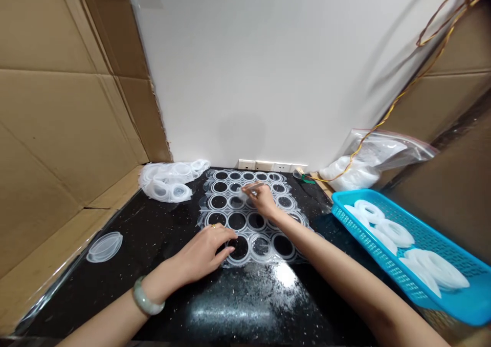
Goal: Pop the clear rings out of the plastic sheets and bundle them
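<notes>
A translucent plastic sheet (248, 233) with rows of round, ring-edged openings lies flat on the black speckled tabletop. At its near left corner rests my left hand (205, 247), fingers apart and fingertips on the rings; it wears a gold ring and a pale green bangle. Farther in, my right hand (263, 199) reaches over the middle rows. Its fingers are pinched on a thin, small greyish object whose kind I cannot make out. Just under these fingertips is a whitish translucent patch, partly covered by the hand.
Right, a blue basket (378, 244) holds white rings (395, 233). Behind it sits a clear bag (368, 157) with white contents. Clear round pieces (105, 247) and a plastic-sheet pile (166, 180) lie left. Cardboard walls (69, 111), sockets (264, 166) and a yellow-brown wire (395, 101) surround the table.
</notes>
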`<state>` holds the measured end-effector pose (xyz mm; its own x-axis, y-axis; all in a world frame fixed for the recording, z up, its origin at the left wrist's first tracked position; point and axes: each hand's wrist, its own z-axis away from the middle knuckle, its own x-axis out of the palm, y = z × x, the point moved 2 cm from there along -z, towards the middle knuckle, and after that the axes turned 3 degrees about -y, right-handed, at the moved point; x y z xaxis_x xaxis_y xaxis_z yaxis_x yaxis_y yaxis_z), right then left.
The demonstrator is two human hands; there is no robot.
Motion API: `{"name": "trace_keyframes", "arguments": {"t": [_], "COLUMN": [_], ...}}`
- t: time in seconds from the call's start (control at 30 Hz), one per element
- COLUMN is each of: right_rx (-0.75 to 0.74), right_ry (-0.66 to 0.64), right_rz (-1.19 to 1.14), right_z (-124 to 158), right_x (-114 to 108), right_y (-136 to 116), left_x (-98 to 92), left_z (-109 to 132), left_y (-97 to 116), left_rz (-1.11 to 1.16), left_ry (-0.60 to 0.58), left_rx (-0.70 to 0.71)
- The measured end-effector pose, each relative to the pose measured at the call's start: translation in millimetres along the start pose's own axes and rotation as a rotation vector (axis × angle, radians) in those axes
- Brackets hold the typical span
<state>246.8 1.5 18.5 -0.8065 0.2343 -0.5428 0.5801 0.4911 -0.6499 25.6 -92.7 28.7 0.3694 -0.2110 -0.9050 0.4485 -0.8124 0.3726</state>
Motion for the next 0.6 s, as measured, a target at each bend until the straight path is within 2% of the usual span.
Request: {"name": "trace_keyframes", "arguments": {"t": [0.1,0.23,0.6], "right_rx": [0.143,0.235,0.249], "right_ry": [-0.142,-0.186,-0.211], "right_rz": [-0.24,-0.432,-0.451], "right_z": [13.5,19.3,15.4], "right_x": [18.1,30.8,29.9], "right_y": [5.3,11.8,14.2], "left_x": [-2.8,2.3,14.9], "left_z": [-16.9,-34.1,-34.5], "left_y": [-13.3,-30.2,-41.6], "left_rz": [-0.033,-0.092,-0.051], "left_ry": [0.014,-0.003,0.041], "left_rx": [-0.001,-0.011,-0.02]}}
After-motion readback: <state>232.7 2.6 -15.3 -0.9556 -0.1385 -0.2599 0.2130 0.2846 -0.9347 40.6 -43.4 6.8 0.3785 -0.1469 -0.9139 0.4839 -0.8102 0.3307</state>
